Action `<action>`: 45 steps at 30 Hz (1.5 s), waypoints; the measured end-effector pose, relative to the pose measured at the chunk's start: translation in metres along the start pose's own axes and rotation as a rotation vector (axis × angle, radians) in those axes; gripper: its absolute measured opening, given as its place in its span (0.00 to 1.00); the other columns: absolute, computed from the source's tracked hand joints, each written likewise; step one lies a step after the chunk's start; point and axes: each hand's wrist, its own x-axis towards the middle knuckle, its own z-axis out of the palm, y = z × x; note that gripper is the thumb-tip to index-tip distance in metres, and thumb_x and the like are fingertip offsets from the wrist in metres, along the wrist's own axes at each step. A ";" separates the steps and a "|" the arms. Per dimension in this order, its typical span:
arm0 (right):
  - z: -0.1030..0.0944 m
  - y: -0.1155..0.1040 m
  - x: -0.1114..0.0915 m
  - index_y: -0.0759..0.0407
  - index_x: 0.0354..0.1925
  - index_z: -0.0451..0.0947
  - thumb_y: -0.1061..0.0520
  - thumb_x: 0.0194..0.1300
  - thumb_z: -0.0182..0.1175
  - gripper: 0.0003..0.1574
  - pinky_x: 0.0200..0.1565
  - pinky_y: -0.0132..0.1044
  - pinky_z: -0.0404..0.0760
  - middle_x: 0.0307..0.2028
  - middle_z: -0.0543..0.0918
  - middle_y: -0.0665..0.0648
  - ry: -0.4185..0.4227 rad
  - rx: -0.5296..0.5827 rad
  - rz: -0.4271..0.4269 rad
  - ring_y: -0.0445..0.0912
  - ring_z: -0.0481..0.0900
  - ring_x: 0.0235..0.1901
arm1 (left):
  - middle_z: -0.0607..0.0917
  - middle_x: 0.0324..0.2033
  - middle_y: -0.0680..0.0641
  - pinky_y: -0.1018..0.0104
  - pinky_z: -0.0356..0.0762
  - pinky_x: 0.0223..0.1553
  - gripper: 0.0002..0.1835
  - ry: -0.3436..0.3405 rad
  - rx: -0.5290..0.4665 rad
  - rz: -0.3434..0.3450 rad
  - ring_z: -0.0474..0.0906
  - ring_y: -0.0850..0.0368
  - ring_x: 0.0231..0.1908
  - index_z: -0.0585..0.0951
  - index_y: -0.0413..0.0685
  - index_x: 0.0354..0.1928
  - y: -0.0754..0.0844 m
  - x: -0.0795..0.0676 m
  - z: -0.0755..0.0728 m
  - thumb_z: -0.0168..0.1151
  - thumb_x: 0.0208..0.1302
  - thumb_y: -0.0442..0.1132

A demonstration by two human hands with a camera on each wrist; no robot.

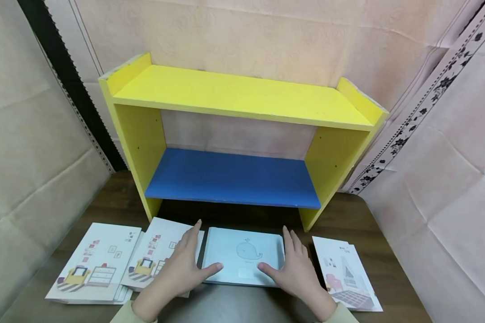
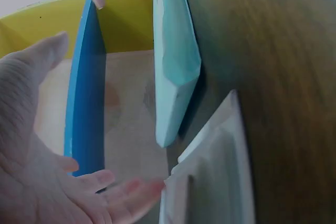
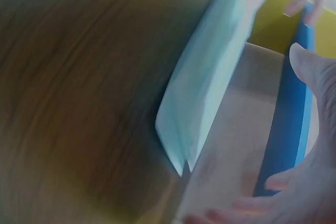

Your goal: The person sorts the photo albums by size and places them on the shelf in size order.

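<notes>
A small pile of light blue whale-print notebooks (image 1: 246, 253) lies on the table, in front of the shelf. My left hand (image 1: 182, 264) hovers by its left end, fingers spread and thumb over the cover's edge. At the opposite end my right hand (image 1: 295, 269) mirrors it, thumb reaching inward over the cover. Both palms face the pile, and neither hand grips anything. The left wrist view shows the notebooks' pale blue edge (image 2: 176, 72) apart from the left fingers. From the right wrist, their corner (image 3: 181, 129) shows a slit between layers.
A yellow shelf unit (image 1: 242, 94) with a blue lower board (image 1: 234, 177) stands behind. Two piles of white armchair-print booklets (image 1: 101, 260) (image 1: 157, 246) lie at left, the nearer one partly under my left forearm. White booklets with a pink chair (image 1: 345, 273) lie at right. Cloth hangs around.
</notes>
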 end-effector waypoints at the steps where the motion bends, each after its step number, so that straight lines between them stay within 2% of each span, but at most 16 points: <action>1: -0.001 0.000 0.000 0.55 0.76 0.44 0.16 0.43 0.60 0.77 0.55 0.66 0.68 0.70 0.56 0.68 -0.038 0.068 0.044 0.66 0.58 0.66 | 0.54 0.73 0.39 0.37 0.69 0.55 0.66 -0.009 -0.044 -0.020 0.59 0.38 0.67 0.39 0.61 0.77 0.000 0.000 0.001 0.66 0.43 0.75; 4: -0.005 0.002 0.001 0.59 0.75 0.43 0.19 0.42 0.65 0.79 0.54 0.65 0.70 0.67 0.58 0.72 -0.121 0.214 0.151 0.67 0.61 0.64 | 0.56 0.71 0.38 0.41 0.74 0.52 0.68 -0.031 -0.164 -0.072 0.65 0.38 0.64 0.39 0.60 0.77 0.000 0.000 0.005 0.69 0.42 0.73; 9: -0.009 0.008 0.003 0.66 0.74 0.44 0.25 0.46 0.67 0.76 0.53 0.64 0.70 0.65 0.63 0.74 -0.207 0.301 0.234 0.69 0.61 0.64 | 0.57 0.69 0.36 0.47 0.77 0.49 0.68 -0.079 -0.339 -0.115 0.70 0.39 0.60 0.39 0.54 0.77 -0.001 0.001 0.011 0.75 0.43 0.64; 12: -0.008 0.010 0.005 0.68 0.72 0.46 0.27 0.47 0.69 0.74 0.52 0.60 0.73 0.60 0.70 0.71 -0.248 0.337 0.278 0.65 0.67 0.61 | 0.56 0.69 0.34 0.47 0.77 0.50 0.68 -0.102 -0.373 -0.117 0.71 0.38 0.59 0.39 0.52 0.76 0.000 0.002 0.012 0.75 0.44 0.63; 15: -0.007 0.013 0.010 0.72 0.70 0.50 0.27 0.47 0.69 0.72 0.47 0.53 0.77 0.51 0.77 0.67 -0.291 0.340 0.310 0.57 0.76 0.50 | 0.56 0.68 0.32 0.47 0.76 0.52 0.68 -0.114 -0.372 -0.119 0.70 0.38 0.59 0.39 0.49 0.76 0.002 0.003 0.013 0.75 0.44 0.62; 17: -0.008 0.016 0.014 0.76 0.67 0.55 0.28 0.48 0.69 0.70 0.44 0.50 0.78 0.48 0.79 0.65 -0.316 0.342 0.325 0.52 0.78 0.45 | 0.57 0.68 0.30 0.46 0.75 0.52 0.68 -0.125 -0.367 -0.121 0.69 0.36 0.60 0.39 0.45 0.76 0.004 0.004 0.015 0.75 0.45 0.62; 19: -0.009 0.019 0.017 0.78 0.62 0.61 0.29 0.48 0.69 0.66 0.41 0.46 0.78 0.45 0.79 0.62 -0.335 0.342 0.324 0.50 0.77 0.41 | 0.57 0.68 0.29 0.43 0.71 0.56 0.68 -0.141 -0.388 -0.126 0.65 0.34 0.62 0.39 0.41 0.75 0.006 0.006 0.019 0.75 0.45 0.61; 22: -0.008 0.020 0.020 0.74 0.44 0.72 0.31 0.49 0.70 0.49 0.28 0.39 0.71 0.27 0.75 0.54 -0.369 0.395 0.316 0.46 0.70 0.26 | 0.57 0.69 0.31 0.39 0.60 0.62 0.67 -0.190 -0.471 -0.116 0.57 0.36 0.67 0.39 0.40 0.75 0.007 0.007 0.027 0.76 0.47 0.57; 24: -0.007 0.020 0.020 0.66 0.32 0.70 0.32 0.49 0.70 0.40 0.23 0.36 0.61 0.18 0.65 0.50 -0.388 0.423 0.304 0.44 0.60 0.19 | 0.52 0.71 0.31 0.36 0.54 0.64 0.67 -0.215 -0.497 -0.133 0.50 0.36 0.69 0.38 0.39 0.75 0.008 0.007 0.032 0.76 0.48 0.55; 26: -0.005 0.020 0.020 0.63 0.30 0.68 0.33 0.50 0.71 0.37 0.21 0.35 0.57 0.14 0.57 0.48 -0.398 0.451 0.303 0.43 0.53 0.17 | 0.49 0.71 0.29 0.35 0.52 0.64 0.67 -0.238 -0.488 -0.154 0.47 0.35 0.70 0.37 0.39 0.75 0.008 0.006 0.036 0.75 0.49 0.55; 31: -0.005 0.024 0.018 0.70 0.44 0.70 0.36 0.52 0.71 0.42 0.22 0.34 0.58 0.15 0.60 0.48 -0.371 0.460 0.312 0.42 0.55 0.17 | 0.42 0.70 0.24 0.34 0.48 0.64 0.65 -0.271 -0.413 -0.202 0.41 0.30 0.70 0.35 0.35 0.74 0.012 0.007 0.038 0.71 0.54 0.55; 34: -0.005 0.024 0.019 0.70 0.44 0.70 0.38 0.52 0.71 0.41 0.22 0.34 0.60 0.16 0.63 0.49 -0.353 0.451 0.318 0.42 0.57 0.18 | 0.39 0.70 0.24 0.35 0.43 0.66 0.62 -0.274 -0.417 -0.198 0.37 0.31 0.71 0.33 0.32 0.73 0.011 0.008 0.038 0.68 0.58 0.52; 38: -0.005 0.025 0.018 0.72 0.47 0.71 0.42 0.55 0.71 0.38 0.27 0.36 0.69 0.26 0.74 0.53 -0.332 0.413 0.330 0.44 0.68 0.25 | 0.36 0.71 0.26 0.39 0.39 0.67 0.57 -0.276 -0.411 -0.201 0.34 0.33 0.71 0.32 0.29 0.72 0.009 0.008 0.040 0.64 0.63 0.48; 40: -0.004 0.026 0.017 0.70 0.43 0.73 0.44 0.57 0.70 0.33 0.28 0.36 0.71 0.28 0.75 0.54 -0.328 0.393 0.333 0.45 0.70 0.27 | 0.36 0.71 0.25 0.39 0.40 0.67 0.55 -0.285 -0.411 -0.203 0.35 0.33 0.71 0.33 0.28 0.72 0.009 0.006 0.039 0.63 0.64 0.46; 43: -0.002 0.027 0.016 0.64 0.32 0.72 0.47 0.59 0.69 0.23 0.24 0.36 0.66 0.22 0.71 0.54 -0.329 0.384 0.325 0.45 0.67 0.22 | 0.37 0.71 0.26 0.38 0.40 0.67 0.55 -0.302 -0.436 -0.213 0.36 0.32 0.71 0.34 0.29 0.72 0.011 0.003 0.037 0.63 0.64 0.47; 45: -0.001 0.028 0.015 0.61 0.28 0.70 0.48 0.59 0.68 0.22 0.23 0.35 0.63 0.19 0.68 0.53 -0.332 0.374 0.314 0.44 0.64 0.19 | 0.37 0.71 0.26 0.38 0.40 0.67 0.55 -0.304 -0.474 -0.213 0.37 0.33 0.71 0.34 0.30 0.72 0.012 0.001 0.035 0.63 0.64 0.47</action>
